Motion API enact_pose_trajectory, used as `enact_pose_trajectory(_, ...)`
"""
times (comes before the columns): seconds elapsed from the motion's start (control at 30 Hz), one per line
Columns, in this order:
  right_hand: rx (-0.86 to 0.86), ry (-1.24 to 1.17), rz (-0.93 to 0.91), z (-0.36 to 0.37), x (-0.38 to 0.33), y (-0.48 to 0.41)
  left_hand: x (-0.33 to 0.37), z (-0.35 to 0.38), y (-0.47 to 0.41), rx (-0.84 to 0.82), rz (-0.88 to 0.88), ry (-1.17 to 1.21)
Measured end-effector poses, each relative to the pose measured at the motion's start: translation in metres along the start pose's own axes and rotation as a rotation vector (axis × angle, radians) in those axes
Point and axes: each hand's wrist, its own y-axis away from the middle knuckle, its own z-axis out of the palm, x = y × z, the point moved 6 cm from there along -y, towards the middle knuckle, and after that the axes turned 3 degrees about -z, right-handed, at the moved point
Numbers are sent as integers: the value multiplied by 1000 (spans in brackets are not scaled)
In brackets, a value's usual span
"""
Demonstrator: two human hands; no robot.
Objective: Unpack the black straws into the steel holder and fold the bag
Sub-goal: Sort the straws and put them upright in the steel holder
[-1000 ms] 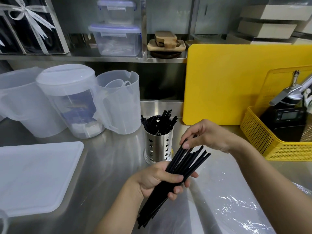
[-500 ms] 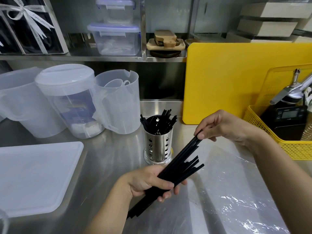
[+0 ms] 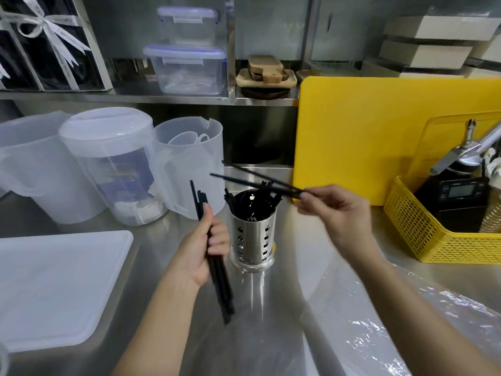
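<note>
The perforated steel holder stands at the middle of the steel counter with several black straws leaning inside it. Just left of it, my left hand grips a bundle of black straws, held nearly upright. My right hand pinches a few black straws by one end; they lie almost level above the holder's mouth, pointing left. The clear plastic bag lies flat and crinkled on the counter at the lower right, under my right forearm.
Three translucent plastic jugs stand at the back left. A white tray lid lies at the left. A yellow cutting board leans at the back right, beside a yellow basket holding a scale. A shelf with containers runs behind.
My right hand has drawn a few straws out of the bundle and carried them up over the holder. My left hand has swung the rest of the bundle upright, left of the holder.
</note>
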Motion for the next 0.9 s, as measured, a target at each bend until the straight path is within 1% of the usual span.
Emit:
enact_pose_trajectory(0.07, -82, 109, -70, 24, 10, 18, 5, 3, -8, 101, 115, 63)
enact_pose_trajectory(0.13, -166, 210, -150, 45, 17, 33, 9, 9, -13, 93, 175, 76)
enact_pose_trajectory(0.2, -201, 256, -202, 56, 21, 42, 12, 8, -16, 132, 189, 104)
enact_pose_trajectory(0.27, -244, 226, -145, 63, 24, 46, 15, 2, -17, 217, 223, 173)
enact_pose_trajectory(0.33, -272, 94, 57, 67, 31, 47, 18, -1, -16, 290, 305, 248)
enact_pose_trajectory(0.37, -240, -22, 177, 68, 34, 47, 19, -2, -15, 316, 342, 272)
enact_pose_trajectory(0.4, -168, -131, 279, 68, 37, 48, 19, -1, -14, 334, 374, 290)
enact_pose_trajectory(0.5, 113, -406, 519, 73, 48, 55, 22, 7, -11, 356, 488, 277)
enact_pose_trajectory(0.57, 264, -516, 634, 82, 53, 61, 19, 20, -9, 328, 554, 216)
enact_pose_trajectory(0.63, 326, -576, 699, 91, 56, 65, 10, 32, -7, 298, 561, 142)
enact_pose_trajectory(0.7, 300, -552, 710, 95, 57, 65, 3, 40, -6, 282, 542, 71)
enact_pose_trajectory(0.77, 275, -426, 667, 88, 58, 60, 8, 44, -5, 252, 563, 13)
enact_pose_trajectory(0.83, 286, -330, 563, 72, 55, 49, 20, 47, -4, 210, 624, -77)
enact_pose_trajectory(0.9, 257, -299, 438, 58, 45, 34, 32, 54, -3, 164, 682, -218)
